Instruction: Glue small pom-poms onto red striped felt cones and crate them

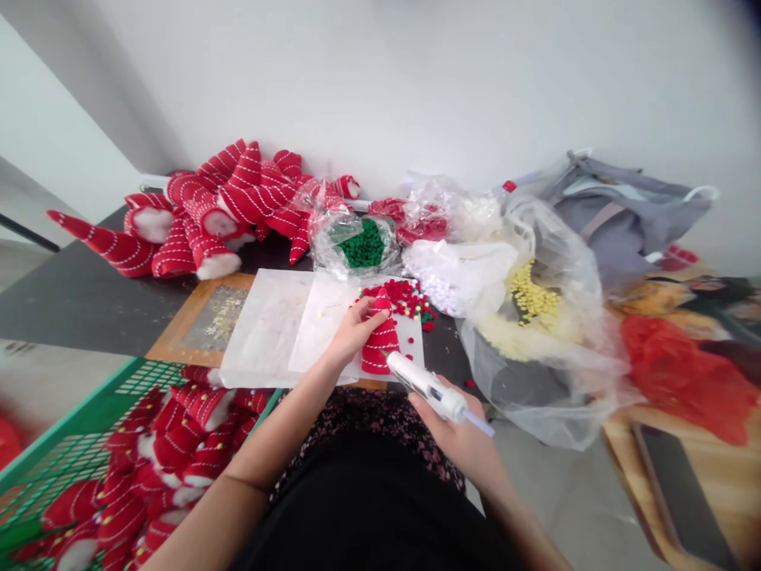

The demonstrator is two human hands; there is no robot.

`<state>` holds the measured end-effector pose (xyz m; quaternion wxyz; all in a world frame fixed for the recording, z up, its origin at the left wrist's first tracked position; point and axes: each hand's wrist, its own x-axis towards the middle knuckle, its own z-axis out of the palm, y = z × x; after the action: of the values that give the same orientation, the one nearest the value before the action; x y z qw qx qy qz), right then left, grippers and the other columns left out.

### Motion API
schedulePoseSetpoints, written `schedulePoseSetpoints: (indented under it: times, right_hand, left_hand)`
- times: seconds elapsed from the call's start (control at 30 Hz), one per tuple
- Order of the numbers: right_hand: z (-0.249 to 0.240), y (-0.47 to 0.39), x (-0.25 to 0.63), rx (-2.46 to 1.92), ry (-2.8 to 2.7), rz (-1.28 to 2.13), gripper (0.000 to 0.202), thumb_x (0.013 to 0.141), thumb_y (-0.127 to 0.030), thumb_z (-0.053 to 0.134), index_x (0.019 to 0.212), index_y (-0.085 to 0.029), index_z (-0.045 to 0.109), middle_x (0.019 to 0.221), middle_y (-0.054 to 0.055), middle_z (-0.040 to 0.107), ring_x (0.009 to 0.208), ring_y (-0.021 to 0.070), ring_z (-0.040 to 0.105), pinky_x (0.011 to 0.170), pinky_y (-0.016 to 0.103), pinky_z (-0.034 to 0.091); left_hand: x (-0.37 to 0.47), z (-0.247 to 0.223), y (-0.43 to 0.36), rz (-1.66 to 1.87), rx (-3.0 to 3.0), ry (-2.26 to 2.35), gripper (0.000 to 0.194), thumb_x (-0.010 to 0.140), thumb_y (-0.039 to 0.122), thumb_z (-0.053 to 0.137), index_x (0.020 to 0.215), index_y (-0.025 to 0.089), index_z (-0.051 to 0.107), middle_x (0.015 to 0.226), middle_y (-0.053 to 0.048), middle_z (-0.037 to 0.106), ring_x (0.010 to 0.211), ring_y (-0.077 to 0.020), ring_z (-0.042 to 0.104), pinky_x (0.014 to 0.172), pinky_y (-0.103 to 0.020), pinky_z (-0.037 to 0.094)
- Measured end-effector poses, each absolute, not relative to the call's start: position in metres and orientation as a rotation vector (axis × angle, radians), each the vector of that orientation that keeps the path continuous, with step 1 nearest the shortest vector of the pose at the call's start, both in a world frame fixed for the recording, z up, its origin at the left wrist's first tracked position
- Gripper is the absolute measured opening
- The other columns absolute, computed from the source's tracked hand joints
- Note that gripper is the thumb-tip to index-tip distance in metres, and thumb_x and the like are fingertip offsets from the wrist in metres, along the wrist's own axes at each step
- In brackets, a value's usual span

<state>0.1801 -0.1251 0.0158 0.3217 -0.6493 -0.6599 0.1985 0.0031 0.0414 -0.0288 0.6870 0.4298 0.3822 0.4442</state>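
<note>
A red cone-shaped hat with white dashed stripes (379, 347) lies on white paper (324, 337), its tip pointing away from me. My left hand (360, 323) has its fingers closed on the upper part of this hat. My right hand (457, 436) is wrapped round a white glue gun (428, 386), whose nozzle is close to the hat's lower right edge. Whether the nozzle touches the fabric cannot be told. Behind and to the right of the hat are scattered small red pompoms (401, 297), with a few green, yellow and white ones among them.
Striped red hats (250, 198) are heaped at the back left. A green basket (65, 428) of decorated hats stands below left. Bags of green pompoms (362, 244), white pompoms (443, 289) and yellow pompoms (532, 293) line the back and right. A phone (683, 496) lies lower right.
</note>
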Motion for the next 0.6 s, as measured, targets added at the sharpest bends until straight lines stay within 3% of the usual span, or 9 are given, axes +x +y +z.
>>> schedulePoseSetpoints:
  times: [0.27, 0.5, 0.6]
  right_hand:
    - [0.018, -0.122, 0.177, -1.705, -1.812, 0.368, 0.048, 0.105, -0.059, 0.054, 0.080, -0.023, 0.074, 0.074, 0.008, 0.079, 0.062, 0.0250, 0.075, 0.059, 0.032, 0.055]
    - [0.039, -0.128, 0.181, -1.728, -1.840, 0.342, 0.041, 0.104, -0.054, 0.059, 0.076, -0.024, 0.068, 0.068, 0.003, 0.074, 0.057, 0.0199, 0.069, 0.055, 0.029, 0.049]
    - [0.041, -0.131, 0.190, -1.741, -1.746, 0.382, 0.036, 0.102, -0.052, 0.062, 0.081, -0.024, 0.071, 0.073, 0.005, 0.076, 0.062, 0.0219, 0.072, 0.058, 0.030, 0.053]
  left_hand:
    - [0.004, -0.035, 0.043, 1.021, 1.050, 0.939, 0.036, 0.077, 0.042, 0.089, 0.101, 0.021, 0.072, 0.088, -0.002, 0.073, 0.083, -0.0197, 0.067, 0.075, -0.028, 0.053]
    - [0.005, -0.034, 0.043, 1.042, 0.992, 0.924, 0.033, 0.077, 0.040, 0.089, 0.099, 0.022, 0.072, 0.090, -0.003, 0.074, 0.084, -0.0203, 0.069, 0.076, -0.029, 0.055]
    - [0.002, -0.035, 0.045, 1.025, 0.904, 0.867, 0.036, 0.076, 0.042, 0.089, 0.100, 0.020, 0.071, 0.090, -0.003, 0.075, 0.079, -0.0194, 0.069, 0.076, -0.030, 0.056]
